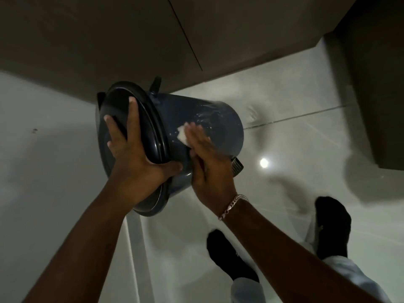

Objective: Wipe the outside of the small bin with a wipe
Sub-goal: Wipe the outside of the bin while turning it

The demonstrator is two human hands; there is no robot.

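**Bin Held Tilted Off the Floor, Wipe Pressed to Its Side**

The left hand reaches forward with the forearm extended, palm over the lid of the small bin; its fingers spread across the lid top while the thumb hooks under the rim, clamping bin and lid together. The bin is one dark blue round container, held up above the pale tiled floor and tipped so its base points away to the right, with the lid facing the person.

The right hand lies flat against the bin's side wall, fingers straight and close together, pressing a single white wipe onto the plastic. Wet streaks show on the wall beyond the fingertips. One silver bracelet circles the right wrist.

Two feet in black socks stand on the floor at lower right. Dark cabinet fronts rise behind the bin.
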